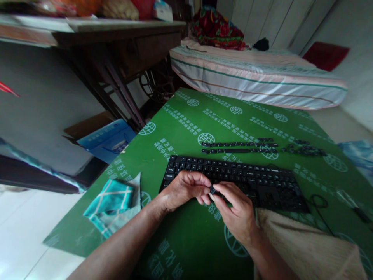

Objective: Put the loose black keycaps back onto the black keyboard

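Observation:
A small black keycap point(213, 189) is pinched between the fingertips of both hands, just over the near edge of a black keyboard point(262, 173). My left hand point(188, 186) comes in from the left with thumb and index finger closed on one side of it. From the right, my right hand point(234, 208) grips the other side between thumb and index finger. Part of the keyboard's near side is hidden behind my hands. Beyond it, loose keycaps lie in rows point(241, 150), with a looser cluster of keycaps point(305, 148) farther right.
A teal checked cloth point(112, 200) lies left on the green printed board point(186, 128). At the right are a beige cloth point(303, 243), a cable point(320, 216) and a brush-like tool point(354, 204). A bed point(256, 77) and a wooden table point(122, 31) stand beyond.

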`<state>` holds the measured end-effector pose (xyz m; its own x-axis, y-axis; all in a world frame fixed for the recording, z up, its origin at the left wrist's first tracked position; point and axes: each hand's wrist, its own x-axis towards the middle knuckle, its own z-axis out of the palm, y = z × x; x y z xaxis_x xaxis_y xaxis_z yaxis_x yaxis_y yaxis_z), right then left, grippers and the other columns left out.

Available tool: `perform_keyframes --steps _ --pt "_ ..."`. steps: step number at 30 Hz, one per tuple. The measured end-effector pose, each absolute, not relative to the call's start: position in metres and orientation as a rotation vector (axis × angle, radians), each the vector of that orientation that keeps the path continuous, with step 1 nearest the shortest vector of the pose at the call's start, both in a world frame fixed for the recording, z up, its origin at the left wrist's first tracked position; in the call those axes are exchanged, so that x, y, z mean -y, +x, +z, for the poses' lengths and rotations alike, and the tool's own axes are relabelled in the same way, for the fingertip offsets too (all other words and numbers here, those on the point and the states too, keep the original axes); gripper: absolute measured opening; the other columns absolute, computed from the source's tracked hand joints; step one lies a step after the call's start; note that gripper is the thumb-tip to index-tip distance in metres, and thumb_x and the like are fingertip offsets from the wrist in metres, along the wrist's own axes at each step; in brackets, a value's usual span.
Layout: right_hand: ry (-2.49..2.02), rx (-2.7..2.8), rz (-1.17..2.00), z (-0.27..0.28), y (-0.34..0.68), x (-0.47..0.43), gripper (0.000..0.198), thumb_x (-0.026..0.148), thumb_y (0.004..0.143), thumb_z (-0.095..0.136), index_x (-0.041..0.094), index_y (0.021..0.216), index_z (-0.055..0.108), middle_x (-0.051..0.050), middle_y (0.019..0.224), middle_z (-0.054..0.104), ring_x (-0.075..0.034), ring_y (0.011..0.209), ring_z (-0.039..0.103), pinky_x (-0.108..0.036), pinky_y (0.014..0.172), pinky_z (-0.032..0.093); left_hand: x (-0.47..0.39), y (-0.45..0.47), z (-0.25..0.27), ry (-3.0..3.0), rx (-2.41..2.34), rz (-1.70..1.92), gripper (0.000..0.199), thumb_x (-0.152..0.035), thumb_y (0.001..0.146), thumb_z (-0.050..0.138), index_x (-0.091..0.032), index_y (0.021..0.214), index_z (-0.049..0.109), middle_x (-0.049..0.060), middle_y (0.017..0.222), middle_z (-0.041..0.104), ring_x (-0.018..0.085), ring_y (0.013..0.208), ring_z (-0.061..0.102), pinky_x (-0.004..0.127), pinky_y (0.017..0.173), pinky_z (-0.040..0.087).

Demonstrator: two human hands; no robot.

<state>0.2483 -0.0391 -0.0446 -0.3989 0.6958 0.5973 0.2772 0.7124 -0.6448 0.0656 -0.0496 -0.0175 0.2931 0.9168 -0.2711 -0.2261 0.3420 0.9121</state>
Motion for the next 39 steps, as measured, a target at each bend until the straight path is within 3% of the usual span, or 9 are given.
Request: perform_keyframes --steps 33,39 --pt "-0.701 1.97 0.627 -0.0392 0.2508 0.0384 0.025 0.011 0.085 0.059 0.021 0.107 0.066 -0.005 0.085 0.071 -0.016 0.078 0.068 -0.029 0.072 0.059 0.0507 0.0658 -0.0207 0.897 -0.955 0.906 0.033 -0.037 0.067 0.08 -0.012 0.081 0.065 0.002 0.066 0.07 0.014 0.058 0.069 0.021 0.053 0.051" --pt "-0.718 1.984 0.655 -0.0397 0.2476 0.0379 0.023 0.012 0.087 0.056 0.02 0.106 0.066 -0.005 0.083 0.072 -0.015 0.072 0.067 -0.027 0.067 0.057 0.0506 0.063 -0.0161 0.941 -1.008 0.867 0.029 -0.037 0.072 0.077 -0.012 0.082 0.067 0.003 0.066 0.071 0.012 0.057 0.067 0.021 0.056 0.051"
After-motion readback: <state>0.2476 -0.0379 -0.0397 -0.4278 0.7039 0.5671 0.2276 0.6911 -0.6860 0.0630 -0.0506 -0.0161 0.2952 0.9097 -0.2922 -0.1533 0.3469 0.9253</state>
